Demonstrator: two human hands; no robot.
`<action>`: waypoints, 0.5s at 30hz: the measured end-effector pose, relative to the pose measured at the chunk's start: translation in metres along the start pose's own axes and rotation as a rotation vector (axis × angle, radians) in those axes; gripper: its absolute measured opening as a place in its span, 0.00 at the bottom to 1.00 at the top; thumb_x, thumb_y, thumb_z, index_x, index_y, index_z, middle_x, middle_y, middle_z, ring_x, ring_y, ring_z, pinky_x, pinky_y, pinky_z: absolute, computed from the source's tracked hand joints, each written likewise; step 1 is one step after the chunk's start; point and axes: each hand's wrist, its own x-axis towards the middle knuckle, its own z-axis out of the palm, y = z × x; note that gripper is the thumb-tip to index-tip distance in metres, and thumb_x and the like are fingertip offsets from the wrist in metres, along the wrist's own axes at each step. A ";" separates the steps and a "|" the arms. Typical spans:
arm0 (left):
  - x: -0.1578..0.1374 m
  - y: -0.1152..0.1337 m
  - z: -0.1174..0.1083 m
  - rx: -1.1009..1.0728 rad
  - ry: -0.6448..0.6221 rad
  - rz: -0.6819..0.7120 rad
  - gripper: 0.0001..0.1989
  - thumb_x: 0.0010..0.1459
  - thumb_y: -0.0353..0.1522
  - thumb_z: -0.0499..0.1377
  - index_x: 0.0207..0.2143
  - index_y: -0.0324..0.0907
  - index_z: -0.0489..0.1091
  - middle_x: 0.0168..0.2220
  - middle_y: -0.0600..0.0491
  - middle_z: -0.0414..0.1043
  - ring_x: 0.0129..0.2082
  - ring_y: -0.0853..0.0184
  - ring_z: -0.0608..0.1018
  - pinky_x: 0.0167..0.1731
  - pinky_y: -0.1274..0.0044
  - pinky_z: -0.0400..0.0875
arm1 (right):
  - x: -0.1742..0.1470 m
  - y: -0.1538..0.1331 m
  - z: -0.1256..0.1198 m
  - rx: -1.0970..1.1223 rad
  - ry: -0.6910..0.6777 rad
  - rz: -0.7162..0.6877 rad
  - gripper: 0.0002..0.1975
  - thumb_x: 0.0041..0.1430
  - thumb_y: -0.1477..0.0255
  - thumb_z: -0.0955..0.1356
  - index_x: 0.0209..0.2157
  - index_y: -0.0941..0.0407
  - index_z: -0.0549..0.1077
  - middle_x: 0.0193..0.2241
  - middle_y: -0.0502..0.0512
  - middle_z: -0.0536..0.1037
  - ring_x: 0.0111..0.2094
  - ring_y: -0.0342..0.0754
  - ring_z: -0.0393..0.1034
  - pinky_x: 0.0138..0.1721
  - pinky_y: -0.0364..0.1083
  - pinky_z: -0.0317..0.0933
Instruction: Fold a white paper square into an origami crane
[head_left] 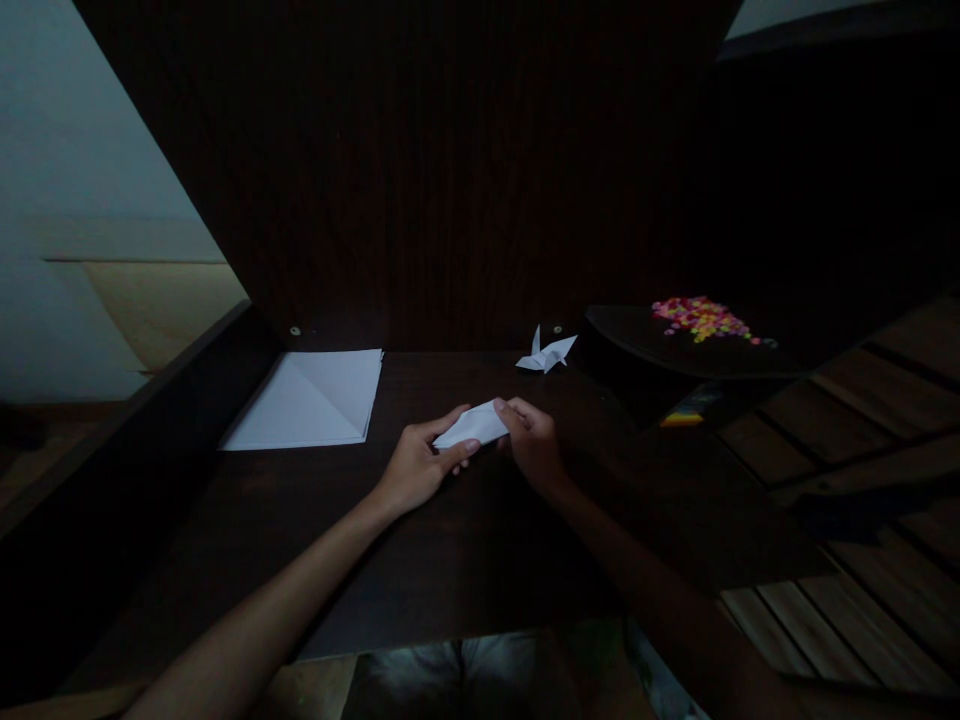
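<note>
Between my two hands is a folded piece of white paper [474,424], long and flat with pointed ends, held just over the dark tabletop. My left hand [421,458] grips its left end, thumb along the near edge and fingers around and beneath. My right hand [534,436] pinches the right end, with its thumb on top and the other fingers partly hidden. Beyond my right hand, a white origami crane [547,354] rests on the table by the back panel. Off to the left lies a stack of square white paper sheets [304,400], the top one showing crease lines.
On a dark curved shelf [622,325] at the right sits a heap of small colourful pieces [705,318]. A yellow-orange object [682,419] shows beneath that shelf. A tall dark wooden panel [465,180] bounds the table [465,570] at the back, and a low side board [127,420] at the left.
</note>
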 end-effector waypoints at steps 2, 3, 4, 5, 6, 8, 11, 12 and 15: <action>0.000 -0.001 0.001 0.023 -0.014 0.020 0.31 0.52 0.37 0.64 0.57 0.34 0.67 0.24 0.54 0.73 0.20 0.72 0.70 0.22 0.79 0.68 | 0.002 0.001 -0.001 0.006 -0.039 0.012 0.19 0.58 0.56 0.64 0.22 0.56 0.66 0.16 0.44 0.64 0.16 0.40 0.58 0.16 0.39 0.51; -0.001 -0.002 0.001 0.037 -0.014 0.024 0.31 0.52 0.37 0.64 0.57 0.34 0.67 0.26 0.53 0.74 0.21 0.72 0.70 0.22 0.79 0.68 | 0.002 0.002 -0.001 0.002 -0.055 0.007 0.20 0.59 0.55 0.63 0.23 0.55 0.66 0.16 0.44 0.63 0.16 0.40 0.58 0.16 0.39 0.51; -0.001 -0.002 0.002 0.050 -0.009 0.026 0.32 0.51 0.37 0.64 0.57 0.34 0.66 0.28 0.52 0.76 0.21 0.71 0.71 0.23 0.79 0.69 | 0.003 0.004 -0.001 -0.006 -0.064 -0.009 0.20 0.59 0.55 0.63 0.23 0.55 0.65 0.16 0.44 0.62 0.16 0.40 0.57 0.16 0.39 0.50; -0.001 -0.002 0.002 0.060 -0.002 0.028 0.32 0.51 0.38 0.65 0.57 0.34 0.66 0.32 0.50 0.77 0.22 0.71 0.72 0.24 0.79 0.70 | 0.004 0.006 -0.001 -0.018 -0.068 -0.033 0.20 0.60 0.55 0.63 0.23 0.55 0.65 0.15 0.44 0.62 0.17 0.40 0.57 0.17 0.40 0.50; -0.001 -0.003 0.003 0.068 0.001 0.031 0.33 0.51 0.38 0.65 0.58 0.35 0.65 0.37 0.48 0.78 0.23 0.71 0.72 0.25 0.78 0.70 | 0.004 0.008 -0.001 -0.030 -0.058 -0.064 0.19 0.60 0.56 0.63 0.23 0.56 0.66 0.16 0.44 0.62 0.17 0.40 0.57 0.17 0.40 0.50; -0.001 -0.003 0.004 0.071 -0.006 0.045 0.32 0.51 0.38 0.64 0.57 0.35 0.66 0.43 0.46 0.77 0.25 0.70 0.73 0.28 0.77 0.71 | 0.004 0.011 -0.001 -0.071 -0.012 -0.114 0.19 0.60 0.56 0.63 0.23 0.56 0.66 0.17 0.45 0.63 0.19 0.40 0.57 0.19 0.40 0.50; -0.001 -0.004 0.005 0.061 -0.017 0.071 0.30 0.52 0.38 0.63 0.56 0.35 0.68 0.45 0.45 0.76 0.24 0.71 0.72 0.28 0.77 0.71 | 0.003 0.013 0.000 -0.168 0.069 -0.164 0.20 0.61 0.58 0.62 0.21 0.56 0.64 0.16 0.45 0.61 0.19 0.40 0.56 0.20 0.41 0.49; -0.001 -0.005 0.006 0.057 -0.019 0.076 0.29 0.53 0.38 0.63 0.56 0.35 0.68 0.45 0.45 0.76 0.24 0.71 0.72 0.27 0.77 0.70 | 0.003 0.012 0.000 -0.198 0.090 -0.178 0.20 0.62 0.59 0.61 0.20 0.56 0.63 0.16 0.45 0.61 0.18 0.40 0.56 0.20 0.41 0.49; -0.001 -0.007 0.007 0.040 -0.034 0.064 0.28 0.54 0.39 0.62 0.55 0.35 0.69 0.42 0.46 0.77 0.23 0.72 0.71 0.25 0.78 0.68 | 0.001 0.009 0.000 -0.251 0.128 -0.221 0.21 0.62 0.60 0.61 0.19 0.56 0.63 0.14 0.45 0.61 0.17 0.39 0.55 0.20 0.41 0.48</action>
